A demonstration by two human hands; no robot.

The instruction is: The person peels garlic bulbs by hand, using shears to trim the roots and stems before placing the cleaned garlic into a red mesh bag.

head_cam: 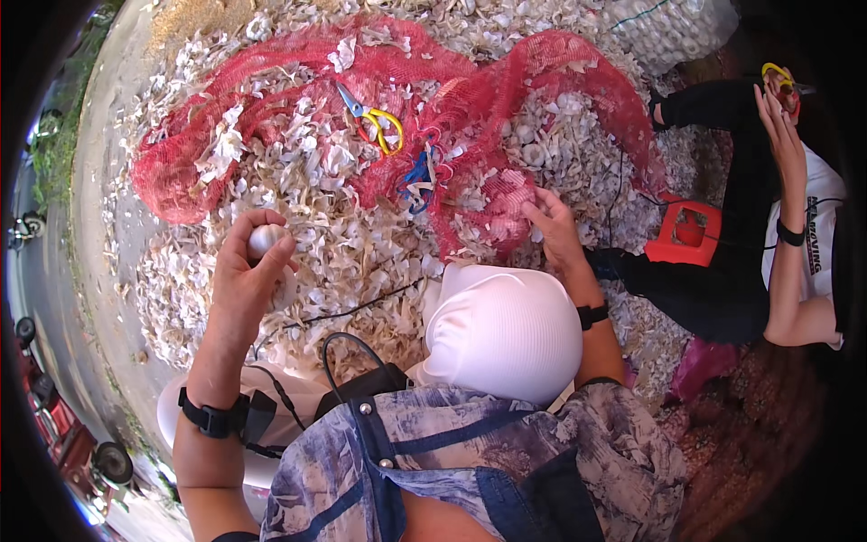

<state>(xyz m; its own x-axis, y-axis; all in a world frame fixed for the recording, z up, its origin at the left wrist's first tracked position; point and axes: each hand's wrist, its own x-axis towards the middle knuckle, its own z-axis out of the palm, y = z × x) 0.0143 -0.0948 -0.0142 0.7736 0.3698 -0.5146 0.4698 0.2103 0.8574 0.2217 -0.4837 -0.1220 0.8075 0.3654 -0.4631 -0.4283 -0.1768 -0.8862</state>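
Observation:
My left hand (254,261) is raised at the left of the view, its fingers closed round a white garlic bulb (265,240). My right hand (554,227) touches the edge of a red mesh net (511,203) with thumb and fingertips; whether it pinches the mesh is hard to tell. The net sprawls across a heap of garlic skins (325,264). Yellow-handled scissors (379,125) lie on it, blades to the upper left, beside a tangle of blue cord (418,177). Garlic bulbs (535,139) show among the skins beyond my right hand.
At the right sits a co-worker (789,223) with yellow-handled scissors (779,71) at one hand. A red plastic object (684,232) lies near their legs. A filled net bag of garlic (670,30) stands at the top right. A black cable (359,308) crosses the skins near my knees.

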